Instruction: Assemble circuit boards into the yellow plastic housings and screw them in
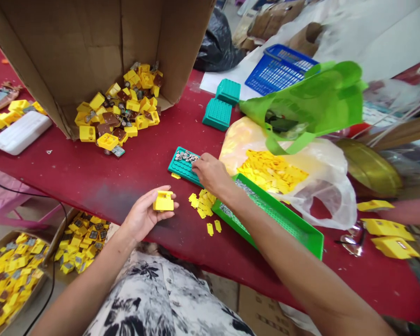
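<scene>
My left hand [147,212] holds a small yellow plastic housing [164,201] above the table's front edge, with its recess facing up. My right hand [212,172] reaches into a teal tray [184,169], fingertips pinched together among small silver round pieces [186,157] that look like button cells. Whether anything is between those fingertips is hidden. Just in front of the tray lies a loose pile of flat yellow plastic pieces [203,205]. Under my right forearm stands a long green tray [283,228] holding many tiny metal parts, too small to name.
An open cardboard box [87,42] spills yellow housings [133,105] onto the red table [126,172]. A plastic bag [336,186] of yellow pieces, a green bag [308,107] and a blue basket [280,67] stand right. Boxes of housings [82,238] sit below left. Another person's arm [409,211] shows far right.
</scene>
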Motion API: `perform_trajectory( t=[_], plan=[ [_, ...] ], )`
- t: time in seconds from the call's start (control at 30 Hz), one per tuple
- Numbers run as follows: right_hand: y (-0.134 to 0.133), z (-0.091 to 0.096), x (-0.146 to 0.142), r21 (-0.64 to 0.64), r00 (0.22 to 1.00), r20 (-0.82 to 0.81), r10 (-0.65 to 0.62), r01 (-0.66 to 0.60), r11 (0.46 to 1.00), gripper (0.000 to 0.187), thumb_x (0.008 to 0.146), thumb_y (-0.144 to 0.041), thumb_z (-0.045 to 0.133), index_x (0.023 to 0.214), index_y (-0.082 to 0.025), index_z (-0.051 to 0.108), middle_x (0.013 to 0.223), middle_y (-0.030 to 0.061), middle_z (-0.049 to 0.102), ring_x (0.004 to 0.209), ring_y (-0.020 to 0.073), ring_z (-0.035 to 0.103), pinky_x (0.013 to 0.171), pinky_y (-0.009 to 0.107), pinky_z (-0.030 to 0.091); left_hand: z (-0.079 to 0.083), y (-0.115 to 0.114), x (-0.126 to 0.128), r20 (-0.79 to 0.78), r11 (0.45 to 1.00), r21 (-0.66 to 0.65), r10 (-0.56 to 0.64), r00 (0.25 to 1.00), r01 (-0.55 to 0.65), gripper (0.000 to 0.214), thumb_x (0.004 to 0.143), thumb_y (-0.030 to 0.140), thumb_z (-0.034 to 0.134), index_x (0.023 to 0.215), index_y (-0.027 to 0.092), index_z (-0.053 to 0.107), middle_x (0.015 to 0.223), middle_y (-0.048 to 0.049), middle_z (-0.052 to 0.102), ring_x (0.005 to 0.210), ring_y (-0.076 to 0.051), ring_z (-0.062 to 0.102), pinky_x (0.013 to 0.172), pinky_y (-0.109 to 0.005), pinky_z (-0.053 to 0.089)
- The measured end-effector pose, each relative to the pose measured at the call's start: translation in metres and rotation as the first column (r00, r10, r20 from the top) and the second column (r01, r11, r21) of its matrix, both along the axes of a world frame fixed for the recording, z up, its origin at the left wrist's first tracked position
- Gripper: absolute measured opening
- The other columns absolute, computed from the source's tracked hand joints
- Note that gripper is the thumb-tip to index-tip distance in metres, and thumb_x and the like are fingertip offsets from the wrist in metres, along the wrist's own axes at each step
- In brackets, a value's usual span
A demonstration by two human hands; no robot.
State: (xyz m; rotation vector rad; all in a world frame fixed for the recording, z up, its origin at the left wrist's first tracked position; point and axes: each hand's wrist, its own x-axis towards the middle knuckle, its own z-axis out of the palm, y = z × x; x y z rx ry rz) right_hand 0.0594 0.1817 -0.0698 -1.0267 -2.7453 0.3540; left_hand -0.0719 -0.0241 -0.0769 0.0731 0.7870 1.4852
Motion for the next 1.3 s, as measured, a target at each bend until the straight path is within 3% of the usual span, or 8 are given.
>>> perform_trajectory(
  t=[0.23, 0.4, 0.73, 0.8, 0.93, 1.1, 1.17, 1.3],
  plan=[
    [-0.05, 0.027, -0.005, -0.129, 0.985, -0.172, -0.013, -0.009, 0.992, 0.012, 0.085, -0.02, 0.054, 0.078, -0.018, 0.064, 0.082, 0.0071, 0.065, 0.08, 0.0198, 0.059, 0.075, 0.033, 0.048, -0.002, 0.0, 0.007, -0.008, 0.997, -0.003, 0.077, 0.997, -0.077, 0.029, 0.093, 0.022, 0.054, 0.116, 0.013, 0.069, 0.105, -0.012, 0.073, 0.09, -0.023, 0.072, 0.073, -0.031, 0.06],
    [-0.098, 0.034, -0.011, -0.482, 0.931, -0.358, -0.07, -0.12, 0.868, 0.013, 0.081, -0.026, 0.058, 0.074, -0.019, 0.065, 0.076, 0.0023, 0.067, 0.071, 0.0153, 0.061, 0.067, 0.029, 0.048, -0.003, 0.0, 0.014, -0.05, 0.99, 0.002, 0.144, 0.988, -0.144, 0.024, 0.087, 0.025, 0.065, 0.109, 0.016, 0.073, 0.103, -0.0082, 0.073, 0.088, -0.019, 0.068, 0.082, -0.036, 0.058],
    [-0.106, 0.034, -0.011, -0.344, 0.935, -0.344, -0.081, -0.045, 0.938, 0.013, 0.081, -0.026, 0.063, 0.072, -0.019, 0.07, 0.075, 0.0037, 0.068, 0.07, 0.0158, 0.059, 0.068, 0.031, 0.044, -0.003, 0.0, 0.022, -0.162, 0.982, 0.001, 0.189, 0.968, -0.191, 0.027, 0.085, 0.028, 0.069, 0.109, 0.016, 0.072, 0.103, -0.0069, 0.072, 0.095, -0.019, 0.066, 0.09, -0.037, 0.056],
    [-0.103, 0.037, -0.006, -0.485, 0.907, -0.389, -0.163, -0.051, 0.873, 0.02, 0.082, -0.034, 0.064, 0.071, -0.02, 0.071, 0.065, 0.0012, 0.065, 0.06, 0.013, 0.056, 0.06, 0.028, 0.042, -0.002, 0.001, 0.02, -0.167, 0.985, -0.014, 0.168, 0.971, -0.173, 0.028, 0.087, 0.028, 0.067, 0.112, 0.016, 0.072, 0.1, -0.0072, 0.072, 0.093, -0.019, 0.067, 0.086, -0.035, 0.057],
    [-0.096, 0.039, 0.004, -0.769, 0.86, -0.378, -0.343, -0.085, 0.633, 0.029, 0.079, -0.045, 0.067, 0.071, -0.018, 0.073, 0.049, -0.0025, 0.053, 0.046, 0.0087, 0.045, 0.045, 0.024, 0.037, -0.002, 0.002, 0.017, -0.157, 0.99, -0.021, 0.138, 0.978, -0.143, 0.029, 0.089, 0.027, 0.063, 0.115, 0.016, 0.07, 0.1, -0.0091, 0.073, 0.091, -0.02, 0.069, 0.079, -0.032, 0.058],
    [-0.095, 0.036, 0.007, -0.906, 0.822, -0.38, -0.424, -0.239, 0.349, 0.03, 0.072, -0.044, 0.077, 0.09, -0.02, 0.076, 0.071, 0.0014, 0.068, 0.062, 0.0102, 0.06, 0.061, 0.027, 0.054, -0.001, 0.001, 0.017, -0.159, 0.989, -0.022, 0.144, 0.977, -0.149, 0.027, 0.09, 0.026, 0.061, 0.113, 0.014, 0.07, 0.1, -0.0086, 0.073, 0.085, -0.017, 0.069, 0.076, -0.03, 0.058],
    [-0.095, 0.036, 0.006, -0.914, 0.8, -0.383, -0.461, -0.255, 0.317, 0.031, 0.067, -0.04, 0.081, 0.091, -0.02, 0.076, 0.072, 0.0016, 0.07, 0.064, 0.0105, 0.063, 0.064, 0.026, 0.056, 0.0, 0.001, 0.017, -0.16, 0.988, -0.018, 0.148, 0.976, -0.153, 0.027, 0.09, 0.026, 0.061, 0.113, 0.014, 0.07, 0.1, -0.0088, 0.073, 0.085, -0.017, 0.069, 0.074, -0.029, 0.058],
    [-0.098, 0.038, 0.003, -0.904, 0.761, -0.403, -0.509, -0.242, 0.353, 0.028, 0.062, -0.034, 0.084, 0.085, -0.021, 0.075, 0.071, 0.0004, 0.071, 0.06, 0.0107, 0.064, 0.061, 0.025, 0.057, 0.0, 0.0, 0.018, -0.158, 0.988, -0.013, 0.148, 0.976, -0.152, 0.026, 0.091, 0.025, 0.06, 0.112, 0.014, 0.071, 0.099, -0.0086, 0.073, 0.084, -0.018, 0.07, 0.073, -0.029, 0.059]
  ],
)
